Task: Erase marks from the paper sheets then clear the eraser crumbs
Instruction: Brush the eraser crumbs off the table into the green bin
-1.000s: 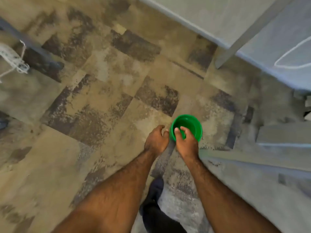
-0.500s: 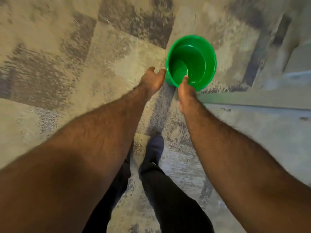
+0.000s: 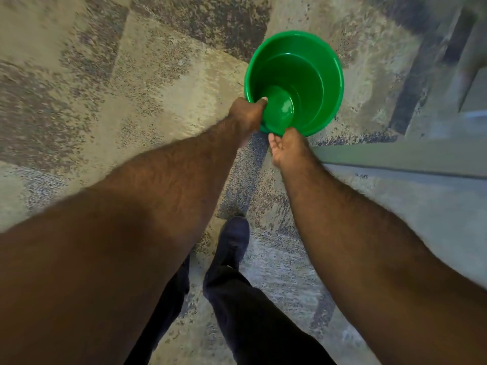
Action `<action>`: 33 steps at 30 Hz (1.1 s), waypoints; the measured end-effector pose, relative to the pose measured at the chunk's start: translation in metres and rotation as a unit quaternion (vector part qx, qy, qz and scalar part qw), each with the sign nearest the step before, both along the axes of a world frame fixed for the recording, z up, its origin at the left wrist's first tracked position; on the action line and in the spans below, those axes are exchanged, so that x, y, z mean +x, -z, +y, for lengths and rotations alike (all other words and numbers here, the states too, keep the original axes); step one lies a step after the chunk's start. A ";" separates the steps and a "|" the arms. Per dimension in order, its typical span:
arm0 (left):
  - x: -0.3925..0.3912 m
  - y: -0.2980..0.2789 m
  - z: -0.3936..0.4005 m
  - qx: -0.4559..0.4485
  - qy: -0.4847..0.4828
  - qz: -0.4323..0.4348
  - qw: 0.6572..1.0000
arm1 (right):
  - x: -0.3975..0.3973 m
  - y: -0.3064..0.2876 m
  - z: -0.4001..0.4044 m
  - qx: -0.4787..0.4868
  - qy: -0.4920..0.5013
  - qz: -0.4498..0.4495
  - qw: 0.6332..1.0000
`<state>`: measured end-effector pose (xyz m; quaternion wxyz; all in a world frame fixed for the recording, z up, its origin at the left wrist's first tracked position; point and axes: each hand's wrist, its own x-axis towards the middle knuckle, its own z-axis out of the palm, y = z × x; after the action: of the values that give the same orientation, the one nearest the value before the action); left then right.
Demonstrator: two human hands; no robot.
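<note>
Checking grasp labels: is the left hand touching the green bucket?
Touching. The head view shows the left hand at the near rim of the green bucket, a fingertip hooked over the rim into the inside.

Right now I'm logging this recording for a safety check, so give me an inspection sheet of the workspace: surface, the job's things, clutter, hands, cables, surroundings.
Surface: patterned carpet floor in beige and grey patches; no table top in view.
Job's things: green plastic bin, tilted toward the camera, looks empty inside; paper sheets, eraser and crumbs not seen.
Clutter: nothing seen.
Hands: left hand grips the bin's near rim, thumb over the edge; right hand holds the bin from below at its near side.
Cables: nothing seen.
Surroundings: grey ledge or furniture edge to the right; the person's dark trousers and dark shoe below.
</note>
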<state>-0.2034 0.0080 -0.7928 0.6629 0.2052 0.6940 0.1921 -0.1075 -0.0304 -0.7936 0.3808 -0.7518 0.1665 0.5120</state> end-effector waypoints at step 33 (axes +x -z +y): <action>-0.205 -0.567 -0.117 0.203 -0.264 0.147 0.931 | -0.182 -0.627 -0.030 0.323 -0.587 -0.588 0.453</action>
<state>-0.4086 -0.1090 -0.2257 0.4231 0.1708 0.7586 0.4651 -0.2893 -0.0607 -0.1669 0.2122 -0.6163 -0.7554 0.0669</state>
